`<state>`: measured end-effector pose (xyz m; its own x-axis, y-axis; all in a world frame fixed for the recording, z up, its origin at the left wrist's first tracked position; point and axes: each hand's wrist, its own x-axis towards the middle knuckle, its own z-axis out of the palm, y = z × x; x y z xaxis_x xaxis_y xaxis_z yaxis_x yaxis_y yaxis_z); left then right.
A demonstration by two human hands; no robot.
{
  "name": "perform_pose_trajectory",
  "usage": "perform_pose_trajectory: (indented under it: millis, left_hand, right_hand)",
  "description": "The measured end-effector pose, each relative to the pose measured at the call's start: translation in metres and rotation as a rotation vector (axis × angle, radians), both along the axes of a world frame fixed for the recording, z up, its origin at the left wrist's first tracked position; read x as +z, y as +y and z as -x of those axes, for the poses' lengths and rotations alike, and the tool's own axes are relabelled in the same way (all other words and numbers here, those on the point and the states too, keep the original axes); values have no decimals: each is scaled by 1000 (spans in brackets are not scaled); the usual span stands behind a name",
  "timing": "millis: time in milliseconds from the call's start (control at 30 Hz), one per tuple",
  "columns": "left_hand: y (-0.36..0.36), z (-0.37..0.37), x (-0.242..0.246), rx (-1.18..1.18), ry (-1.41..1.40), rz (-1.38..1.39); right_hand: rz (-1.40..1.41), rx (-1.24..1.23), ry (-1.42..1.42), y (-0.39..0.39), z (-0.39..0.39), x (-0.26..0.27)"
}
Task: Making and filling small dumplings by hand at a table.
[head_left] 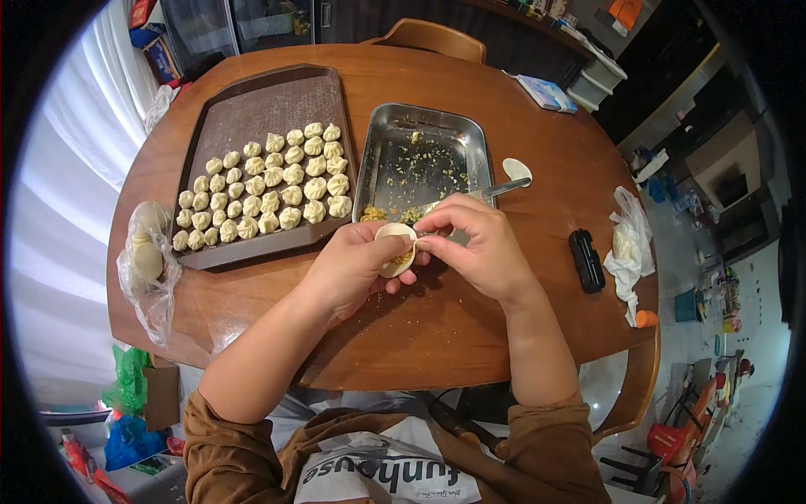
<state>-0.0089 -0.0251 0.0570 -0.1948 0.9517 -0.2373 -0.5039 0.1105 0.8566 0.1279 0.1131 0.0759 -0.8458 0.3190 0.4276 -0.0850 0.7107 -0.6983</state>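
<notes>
My left hand [359, 268] cradles a round dough wrapper [393, 269] with yellowish filling showing inside it; the thumb lies over its opening. The fingertips of my right hand [475, 242] pinch the wrapper's right edge. Just beyond my hands is a metal tray [485, 148], with scraps and small heaps of chopped filling [373, 214] at its near end. A flat metal utensil [504, 188] rests across the tray's right rim, its near end partly hidden by my right hand. To the left, a brown tray [264, 104] holds several rows of pleated dumplings [293, 173].
A single flat wrapper [517, 171] lies right of the metal tray on the wooden table [434, 340]. Dough in a plastic bag [148, 264] sits at the left edge. Rightward are a black case [586, 260], a plastic bag [630, 233] and an orange cap [646, 319]. Wooden chairs [434, 36] adjoin the table.
</notes>
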Motion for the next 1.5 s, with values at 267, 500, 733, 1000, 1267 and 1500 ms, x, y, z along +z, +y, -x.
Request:
perform_pose_trajectory:
  millis: [267, 500, 733, 1000, 1267, 1500]
  left_hand:
    - [1, 1, -3, -7, 28, 21]
    - [0, 4, 1, -21, -24, 25]
    - [0, 5, 9, 37, -142, 58]
    - [0, 5, 5, 47, -74, 53]
    - [0, 3, 1, 41, 62, 33]
    - [1, 4, 2, 10, 35, 33]
  right_hand:
    - [20, 62, 5, 0, 1, -2]
    - [5, 74, 22, -1, 2, -3]
    - [-106, 42, 93, 1, 1, -3]
    - [81, 9, 23, -3, 2, 1]
    - [92, 52, 9, -2, 2, -5]
    - [-20, 45, 49, -1, 2, -5]
